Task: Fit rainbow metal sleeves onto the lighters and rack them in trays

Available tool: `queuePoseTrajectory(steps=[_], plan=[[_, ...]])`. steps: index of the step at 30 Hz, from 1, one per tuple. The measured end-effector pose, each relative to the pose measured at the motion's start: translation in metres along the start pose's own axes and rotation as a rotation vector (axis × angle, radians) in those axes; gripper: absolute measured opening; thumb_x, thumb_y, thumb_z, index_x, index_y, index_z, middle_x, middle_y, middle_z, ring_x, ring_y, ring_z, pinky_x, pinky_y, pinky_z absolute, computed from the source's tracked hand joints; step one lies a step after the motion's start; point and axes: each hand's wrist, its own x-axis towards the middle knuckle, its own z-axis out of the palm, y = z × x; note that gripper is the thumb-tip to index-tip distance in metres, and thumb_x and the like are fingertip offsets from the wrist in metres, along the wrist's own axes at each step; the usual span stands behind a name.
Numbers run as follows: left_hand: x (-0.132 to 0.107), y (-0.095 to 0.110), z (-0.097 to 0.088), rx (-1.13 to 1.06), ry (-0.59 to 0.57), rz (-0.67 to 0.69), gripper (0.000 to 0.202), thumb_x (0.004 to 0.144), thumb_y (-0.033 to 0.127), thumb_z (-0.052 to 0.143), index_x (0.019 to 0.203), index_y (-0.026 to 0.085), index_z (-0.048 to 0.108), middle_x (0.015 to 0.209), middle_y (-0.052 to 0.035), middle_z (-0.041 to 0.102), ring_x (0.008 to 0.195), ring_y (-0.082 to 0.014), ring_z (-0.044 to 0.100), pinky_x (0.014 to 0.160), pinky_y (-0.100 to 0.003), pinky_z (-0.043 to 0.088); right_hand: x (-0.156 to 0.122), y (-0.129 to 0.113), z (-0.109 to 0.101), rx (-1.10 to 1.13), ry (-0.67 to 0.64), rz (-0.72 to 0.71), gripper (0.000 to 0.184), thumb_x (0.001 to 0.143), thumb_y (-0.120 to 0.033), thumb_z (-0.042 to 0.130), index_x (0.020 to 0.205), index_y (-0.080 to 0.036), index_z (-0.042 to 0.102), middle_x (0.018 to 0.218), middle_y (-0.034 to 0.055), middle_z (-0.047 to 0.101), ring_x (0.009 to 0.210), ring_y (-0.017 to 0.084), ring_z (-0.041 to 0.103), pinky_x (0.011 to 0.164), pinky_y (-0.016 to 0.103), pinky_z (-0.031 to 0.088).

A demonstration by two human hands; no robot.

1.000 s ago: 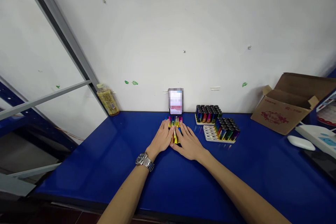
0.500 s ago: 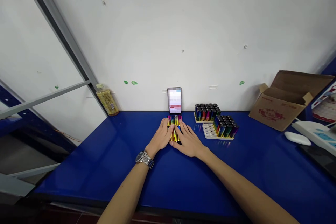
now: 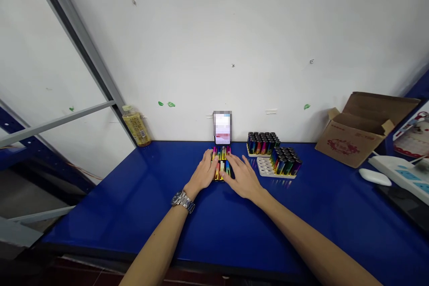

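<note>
Several shiny multicoloured batteries (image 3: 222,168) lie in two rows on the blue table, partly covered by my hands. My left hand (image 3: 203,172) rests along their left side, fingers stretched forward and nearly flat. On the right side, my right hand (image 3: 241,176) has its fingers spread, with the fingertips at the batteries' edge. Neither hand has a battery closed in its grasp. A phone (image 3: 223,128) with a lit screen stands upright against the wall, just behind the rows.
Right of my hands, two white holders (image 3: 266,167) carry standing batteries (image 3: 286,161). An open cardboard box (image 3: 346,138), a white mouse (image 3: 375,177) and a power strip (image 3: 404,174) sit farther right. A yellow-labelled bottle (image 3: 136,127) stands at the back left of the blue table (image 3: 134,196).
My hands have moved slightly apart, the right one shifting right. More of the batteries' near row shows between them. The view has shifted a little.
</note>
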Motion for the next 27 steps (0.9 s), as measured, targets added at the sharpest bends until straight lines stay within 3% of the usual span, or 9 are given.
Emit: queuePoseTrajectory(steps=[2,4,8,12,20,23,27], plan=[[-0.001,0.0,-0.001,-0.009,0.005,-0.013,0.058,0.095,0.053,0.021,0.139,0.016,0.031,0.147,-0.0178,0.036,0.138,-0.0268,0.032,0.111,-0.045,0.025,-0.003,-0.001,-0.005,-0.069,0.126,0.118,0.053,0.096,-0.041,0.025,0.133,-0.01,0.047,0.136,0.0174,0.052,0.131,0.027,0.041,0.113,0.048,0.008],[-0.002,0.001,-0.001,-0.02,0.01,-0.025,0.058,0.095,0.053,0.021,0.139,0.016,0.031,0.147,-0.0171,0.037,0.138,-0.027,0.031,0.111,-0.045,0.025,-0.005,0.003,-0.009,-0.143,0.186,0.247,0.053,0.096,-0.04,0.027,0.132,-0.007,0.048,0.136,0.0225,0.05,0.131,0.033,0.038,0.11,0.052,0.012],[-0.003,0.003,-0.002,-0.049,0.04,-0.061,0.058,0.094,0.055,0.023,0.138,0.019,0.033,0.145,-0.0158,0.04,0.138,-0.0278,0.032,0.111,-0.046,0.025,-0.007,0.013,-0.014,-0.192,0.06,0.392,0.054,0.096,-0.041,0.027,0.135,-0.006,0.043,0.121,0.0281,0.057,0.118,0.037,0.05,0.097,0.051,0.03],[-0.003,0.004,-0.002,-0.015,0.058,-0.067,0.059,0.095,0.056,0.021,0.137,0.017,0.033,0.147,-0.0161,0.037,0.138,-0.0284,0.031,0.111,-0.046,0.026,-0.004,0.017,-0.019,-0.16,-0.021,0.394,0.056,0.098,-0.042,0.022,0.138,-0.007,0.038,0.116,0.0259,0.059,0.113,0.034,0.053,0.095,0.047,0.032],[0.002,0.004,-0.005,0.113,0.178,0.007,0.052,0.096,0.048,0.022,0.132,0.015,0.039,0.143,-0.0173,0.043,0.134,-0.0284,0.039,0.107,-0.045,0.033,-0.003,0.01,-0.015,0.055,0.012,0.274,0.058,0.097,-0.042,0.025,0.14,-0.004,0.034,0.132,0.0259,0.05,0.127,0.033,0.043,0.103,0.044,0.029],[0.004,0.011,-0.01,0.153,0.296,0.086,0.044,0.096,0.044,0.028,0.122,0.014,0.048,0.127,-0.0162,0.057,0.121,-0.0274,0.053,0.1,-0.043,0.041,-0.001,0.007,-0.01,0.145,0.014,0.218,0.057,0.097,-0.043,0.025,0.14,-0.006,0.033,0.135,0.0234,0.048,0.13,0.031,0.04,0.106,0.043,0.027],[0.01,0.033,-0.015,0.161,0.389,0.184,0.03,0.093,0.038,0.036,0.095,0.016,0.058,0.09,-0.0093,0.069,0.087,-0.0226,0.065,0.081,-0.036,0.05,0.006,0.007,-0.005,0.22,0.052,0.173,0.054,0.096,-0.043,0.029,0.136,-0.008,0.037,0.131,0.0227,0.051,0.129,0.031,0.04,0.107,0.046,0.027]])
